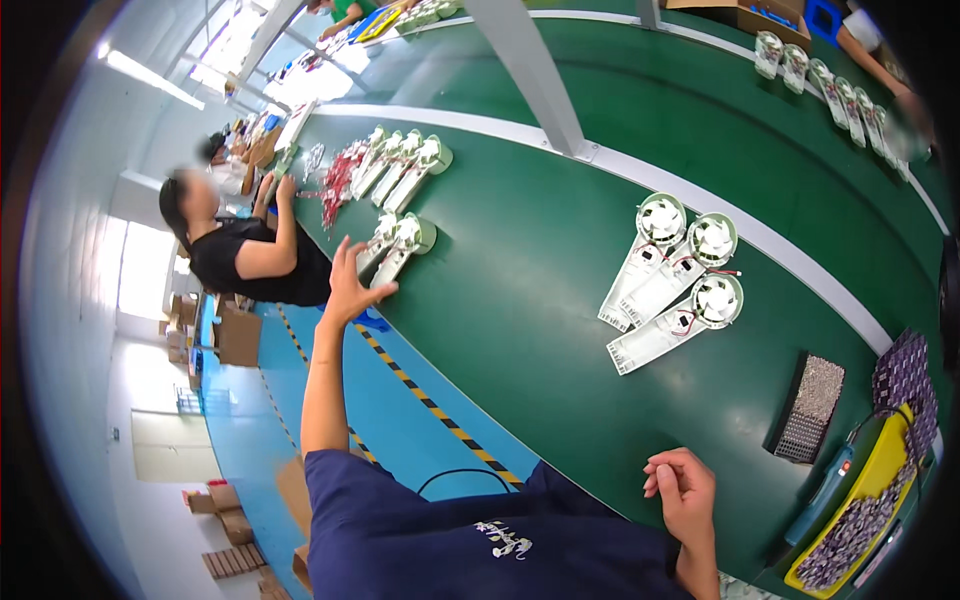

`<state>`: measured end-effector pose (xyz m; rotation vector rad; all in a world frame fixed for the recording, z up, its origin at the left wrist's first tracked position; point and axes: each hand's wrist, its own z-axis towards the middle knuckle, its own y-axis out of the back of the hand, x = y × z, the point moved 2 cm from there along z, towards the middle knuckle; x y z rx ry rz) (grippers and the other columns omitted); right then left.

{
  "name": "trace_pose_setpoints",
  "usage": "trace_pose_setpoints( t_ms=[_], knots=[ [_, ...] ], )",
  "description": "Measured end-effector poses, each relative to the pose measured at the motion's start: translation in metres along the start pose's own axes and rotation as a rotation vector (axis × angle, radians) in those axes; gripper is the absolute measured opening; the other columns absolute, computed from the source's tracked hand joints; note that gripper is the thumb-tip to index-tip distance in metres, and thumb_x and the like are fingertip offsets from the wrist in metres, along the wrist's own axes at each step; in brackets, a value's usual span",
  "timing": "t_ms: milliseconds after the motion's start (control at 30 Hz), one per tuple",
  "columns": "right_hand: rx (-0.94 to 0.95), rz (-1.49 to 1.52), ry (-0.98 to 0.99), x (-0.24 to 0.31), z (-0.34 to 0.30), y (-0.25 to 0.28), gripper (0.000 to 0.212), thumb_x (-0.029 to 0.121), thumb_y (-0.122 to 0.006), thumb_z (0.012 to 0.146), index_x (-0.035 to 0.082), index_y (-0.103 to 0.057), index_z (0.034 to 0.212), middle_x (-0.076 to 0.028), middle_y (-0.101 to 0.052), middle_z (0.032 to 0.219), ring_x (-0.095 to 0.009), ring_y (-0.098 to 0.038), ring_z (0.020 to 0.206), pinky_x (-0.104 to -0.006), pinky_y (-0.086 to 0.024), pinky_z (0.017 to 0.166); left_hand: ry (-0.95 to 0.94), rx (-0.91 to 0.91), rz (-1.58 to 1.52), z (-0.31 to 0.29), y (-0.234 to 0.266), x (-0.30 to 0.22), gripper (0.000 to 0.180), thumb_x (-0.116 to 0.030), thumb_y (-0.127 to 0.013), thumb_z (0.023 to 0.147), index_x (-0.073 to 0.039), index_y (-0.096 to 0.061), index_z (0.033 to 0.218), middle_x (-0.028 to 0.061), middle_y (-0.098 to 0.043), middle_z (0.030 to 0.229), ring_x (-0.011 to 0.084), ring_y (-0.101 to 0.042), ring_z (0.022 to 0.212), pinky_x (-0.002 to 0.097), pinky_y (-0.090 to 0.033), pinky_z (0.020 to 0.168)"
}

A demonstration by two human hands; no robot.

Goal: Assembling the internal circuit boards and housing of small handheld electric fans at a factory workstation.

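Observation:
My left hand [355,287] reaches out over the table's left edge, its fingers spread and nothing in them. Just beyond its fingertips lie two white fan housings [405,240] with bladed round heads; I cannot tell whether the hand touches them. Close to my body, my right hand [685,490] hovers at the near table edge with its fingers curled in and no object showing. Ahead of it, three similar open fan housings [680,285] lie fanned out, their white impellers, small dark parts and thin wires exposed.
The green table [520,290] also carries more fan housings [400,165] and a red-and-white pile [343,180]. At right are a black tray of small metal pieces [808,405], a teal electric screwdriver [830,490] and a yellow tray [800,575]. A co-worker [255,250] stands at left.

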<state>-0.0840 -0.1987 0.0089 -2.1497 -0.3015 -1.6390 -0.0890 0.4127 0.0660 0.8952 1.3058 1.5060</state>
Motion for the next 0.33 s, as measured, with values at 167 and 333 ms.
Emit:
trace_pose_setpoints(
  t_ms=[167, 333],
  knots=[
    [-0.028, 0.089, -0.014, 0.004, 0.002, 0.001, 0.014, -0.003, -0.054, 0.101, -0.006, -0.067, 0.103, -0.011, -0.065, 0.093, -0.013, -0.064, 0.070, -0.0253, -0.055, 0.060, -0.145, 0.037, -0.083, 0.023, -0.024, -0.017, 0.086, -0.047, -0.085, 0.076, 0.000, -0.047, 0.137, 0.0254, -0.045, 0.145, 0.0425, -0.042, 0.139, 0.0497, -0.034, 0.114],
    [0.005, 0.149, 0.023, 0.003, -0.001, 0.007, 0.014, -0.001, -0.056, 0.101, -0.005, -0.068, 0.106, -0.010, -0.066, 0.096, -0.013, -0.065, 0.072, -0.0245, -0.056, 0.063, -0.236, -0.098, -0.145, 0.019, -0.047, -0.070, 0.064, -0.031, -0.082, 0.082, -0.003, -0.050, 0.130, 0.0235, -0.049, 0.137, 0.0436, -0.045, 0.131, 0.0516, -0.034, 0.114]
  ],
)
